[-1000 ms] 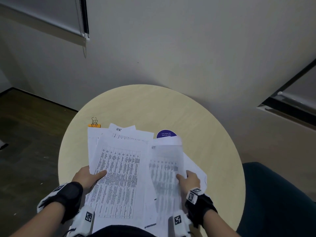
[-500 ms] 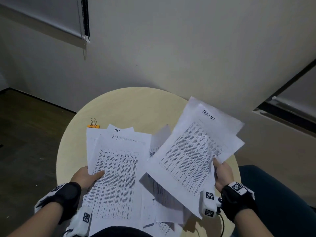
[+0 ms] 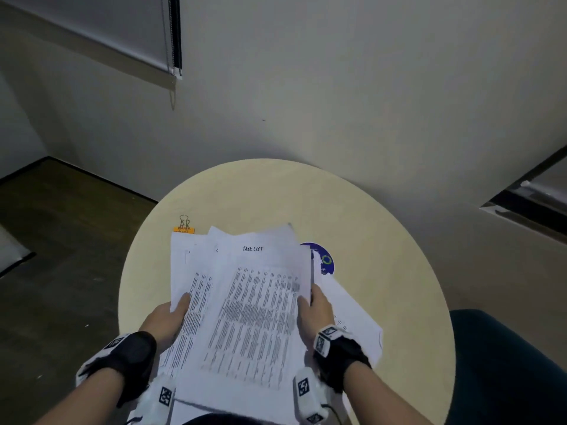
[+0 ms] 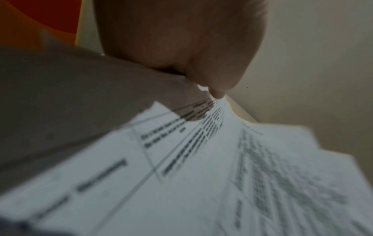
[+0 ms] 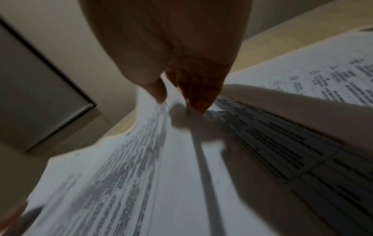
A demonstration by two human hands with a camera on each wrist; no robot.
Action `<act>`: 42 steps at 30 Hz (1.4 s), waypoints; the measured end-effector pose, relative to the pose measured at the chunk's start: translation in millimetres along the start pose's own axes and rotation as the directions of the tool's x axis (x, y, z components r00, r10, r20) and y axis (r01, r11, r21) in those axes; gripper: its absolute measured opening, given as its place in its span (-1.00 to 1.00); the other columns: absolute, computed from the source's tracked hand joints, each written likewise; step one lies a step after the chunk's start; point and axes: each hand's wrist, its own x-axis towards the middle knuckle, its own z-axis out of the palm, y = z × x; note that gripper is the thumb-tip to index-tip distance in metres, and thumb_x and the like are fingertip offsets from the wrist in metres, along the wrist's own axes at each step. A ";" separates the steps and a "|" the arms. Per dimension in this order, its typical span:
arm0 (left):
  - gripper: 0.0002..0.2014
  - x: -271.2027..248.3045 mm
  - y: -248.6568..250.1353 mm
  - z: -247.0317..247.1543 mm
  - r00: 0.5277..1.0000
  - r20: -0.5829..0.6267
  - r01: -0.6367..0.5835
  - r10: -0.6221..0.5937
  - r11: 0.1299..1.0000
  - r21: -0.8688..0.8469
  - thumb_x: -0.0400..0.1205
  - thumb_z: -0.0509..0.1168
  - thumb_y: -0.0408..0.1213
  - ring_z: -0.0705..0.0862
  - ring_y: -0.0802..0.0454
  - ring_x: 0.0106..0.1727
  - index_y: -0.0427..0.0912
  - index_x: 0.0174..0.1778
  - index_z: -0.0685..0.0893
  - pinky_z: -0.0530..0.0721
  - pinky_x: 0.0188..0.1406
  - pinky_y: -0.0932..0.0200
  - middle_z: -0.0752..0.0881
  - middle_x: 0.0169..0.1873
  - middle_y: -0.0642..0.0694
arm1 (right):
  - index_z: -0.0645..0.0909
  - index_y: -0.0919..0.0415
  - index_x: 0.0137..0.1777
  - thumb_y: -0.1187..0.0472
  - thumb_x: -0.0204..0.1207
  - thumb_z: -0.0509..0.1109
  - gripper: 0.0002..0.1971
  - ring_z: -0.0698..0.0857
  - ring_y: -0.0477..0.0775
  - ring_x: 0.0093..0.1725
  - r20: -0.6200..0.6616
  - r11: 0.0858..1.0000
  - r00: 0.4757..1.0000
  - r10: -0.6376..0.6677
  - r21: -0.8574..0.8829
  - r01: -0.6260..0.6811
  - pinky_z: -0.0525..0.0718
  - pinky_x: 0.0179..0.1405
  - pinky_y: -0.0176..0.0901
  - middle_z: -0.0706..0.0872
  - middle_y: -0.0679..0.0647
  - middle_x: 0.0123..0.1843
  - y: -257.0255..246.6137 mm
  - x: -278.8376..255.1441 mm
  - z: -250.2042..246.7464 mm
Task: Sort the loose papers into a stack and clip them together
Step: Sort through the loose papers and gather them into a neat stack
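Gathering in progress. The right hand point(image 3: 314, 311) pinches the "TASK LIST" sheet point(image 3: 260, 302) at its right edge, thumb on top and fingers beneath, and holds it over the papers point(image 3: 190, 271) fanned below. The left hand point(image 3: 167, 320) pinches that pile's left edge under its thumb. One loose sheet point(image 3: 352, 314) lies uncollected to the right. The orange binder clip point(image 3: 184, 227) stands just beyond the pile's far left corner, untouched.

Recommendation: lower the top sheet square to the pile, collect the stray sheet, then knock the edges level before reaching for the clip.

The surface point(image 3: 276, 194) is round, pale wood; a purple disc point(image 3: 323, 259) lies partly under the sheets. Plain wall, lowered window blind point(image 3: 92, 26), dark floor
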 end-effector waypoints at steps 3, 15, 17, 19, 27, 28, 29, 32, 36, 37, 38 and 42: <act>0.04 6.4 0.6 -3.2 0.995 0.005 0.097 -0.097 0.994 -0.041 0.38 0.01 0.60 0.53 -0.17 0.45 -0.23 0.47 0.51 0.42 0.35 0.02 0.58 0.43 -0.18 | 0.22 0.10 0.61 0.12 0.57 0.30 -0.39 0.56 0.11 0.41 0.217 0.995 0.976 0.018 -0.099 0.003 0.60 0.28 -0.03 0.52 0.08 0.50 2.1 -2.9 22.3; -0.65 -10.0 86.8 8.5 0.899 0.313 -0.255 0.306 0.947 -0.194 0.57 0.41 -0.19 0.74 -0.06 -0.15 -0.20 0.26 0.65 0.64 0.11 0.03 0.80 -0.03 -0.06 | 0.15 0.19 0.63 -0.19 0.23 0.62 0.07 0.65 0.10 0.04 0.279 0.881 0.937 0.210 0.362 -0.305 0.68 0.06 -0.07 0.60 0.20 0.22 13.5 1.2 8.2; -0.68 -30.7 114.9 4.6 0.846 0.325 -0.365 0.423 0.903 -0.225 0.59 0.41 -0.21 0.75 -0.11 0.15 -0.13 0.26 0.65 0.59 0.33 -0.07 0.80 0.11 -0.15 | 0.41 0.10 0.35 -0.05 0.36 0.59 -0.36 0.66 -0.09 -0.27 0.270 0.866 0.954 0.128 0.438 -0.240 0.63 -0.34 -0.31 0.68 0.01 -0.10 3.5 2.9 -17.1; -0.76 -46.9 141.8 -0.9 0.806 0.268 -0.493 0.528 0.849 -0.191 0.60 0.39 -0.19 0.76 -0.15 0.04 -0.16 0.15 0.67 0.65 0.10 0.07 0.80 0.01 -0.30 | 0.55 0.14 0.11 -0.01 0.32 0.62 -0.54 0.71 -0.17 -0.35 0.193 0.873 0.981 0.005 0.478 -0.098 0.60 -0.42 -0.37 0.71 -0.05 -0.21 -14.8 8.6 -45.0; -0.49 -82.8 197.0 -8.8 0.784 -0.010 -0.548 0.620 0.686 -0.479 0.29 0.61 -0.01 0.73 0.17 0.02 0.09 0.14 0.68 0.65 0.09 0.18 0.76 0.03 0.14 | 0.71 0.37 0.17 0.27 0.47 0.54 -0.70 0.79 0.09 0.07 -0.225 0.771 0.940 -0.257 0.538 0.339 0.77 0.10 -0.04 0.82 0.14 0.05 -98.6 -2.7 -104.4; -0.48 -79.6 193.7 -8.5 0.793 -0.022 -0.539 0.608 0.686 -0.488 0.28 0.62 -0.06 0.75 0.14 0.04 0.08 0.16 0.68 0.64 0.15 0.12 0.77 0.06 0.10 | 0.70 0.35 0.18 0.26 0.47 0.54 -0.69 0.78 0.09 0.08 -0.223 0.781 0.944 -0.244 0.531 0.327 0.75 0.12 -0.07 0.81 0.10 0.06 -98.0 -3.7 -102.6; -0.45 -76.9 189.0 -8.5 0.797 -0.002 -0.526 0.604 0.694 -0.491 0.25 0.65 -0.08 0.77 0.14 0.06 0.07 0.17 0.69 0.64 0.19 0.09 0.79 0.07 0.08 | 0.70 0.31 0.17 0.26 0.46 0.54 -0.71 0.78 0.06 0.08 -0.206 0.805 0.950 -0.235 0.506 0.309 0.74 0.12 -0.13 0.80 0.06 0.05 -93.3 -3.1 -99.2; -0.23 -73.9 171.0 -9.4 0.791 0.134 -0.485 0.596 0.745 -0.458 -0.02 0.71 0.12 0.77 0.12 0.13 0.05 0.13 0.71 0.64 0.22 0.06 0.82 0.08 0.09 | 0.67 0.24 0.17 0.27 0.39 0.60 -0.65 0.79 0.01 0.07 -0.121 0.834 0.961 -0.247 0.479 0.275 0.73 0.10 -0.17 0.81 0.04 0.07 -77.7 -5.0 -87.8; -0.22 -73.0 155.5 -7.5 0.784 0.163 -0.479 0.600 0.750 -0.455 -0.11 0.69 0.19 0.81 0.08 0.03 0.00 0.04 0.75 0.70 0.12 0.02 0.84 -0.01 0.03 | 0.61 0.33 0.27 0.36 0.33 0.63 -0.51 0.80 0.10 0.10 -0.083 0.806 0.981 -0.178 0.559 0.194 0.74 0.18 -0.02 0.81 0.17 0.11 -67.8 -7.3 -77.4; -0.28 -72.9 154.8 -6.2 0.781 0.163 -0.484 0.603 0.749 -0.453 -0.03 0.69 0.14 0.80 0.12 0.03 0.03 0.05 0.74 0.69 0.12 0.02 0.84 0.00 0.05 | 0.62 0.34 0.26 0.37 0.32 0.63 -0.51 0.80 0.12 0.10 -0.085 0.799 0.980 -0.178 0.570 0.194 0.75 0.17 -0.04 0.81 0.18 0.10 -70.0 -9.2 -78.7; -0.36 -72.1 155.1 -5.2 0.785 0.152 -0.486 0.601 0.748 -0.451 0.06 0.69 0.07 0.80 0.16 0.02 0.06 0.06 0.72 0.68 0.13 0.02 0.84 -0.01 0.09 | 0.63 0.34 0.24 0.37 0.32 0.63 -0.53 0.80 0.13 0.09 -0.091 0.803 0.980 -0.177 0.563 0.198 0.75 0.14 -0.07 0.82 0.17 0.09 -70.8 -7.2 -80.8; -0.68 -68.2 167.5 -5.1 0.782 0.057 -0.561 0.621 0.741 -0.370 0.30 0.62 -0.09 0.80 0.04 -0.02 0.12 -0.06 0.77 0.71 0.10 -0.08 0.84 -0.09 -0.01 | 0.51 0.23 0.33 0.09 0.23 0.72 -0.30 0.70 0.04 0.24 -0.189 0.860 0.960 -0.207 0.433 0.271 0.63 0.36 0.05 0.72 0.03 0.20 -88.3 -10.8 -102.5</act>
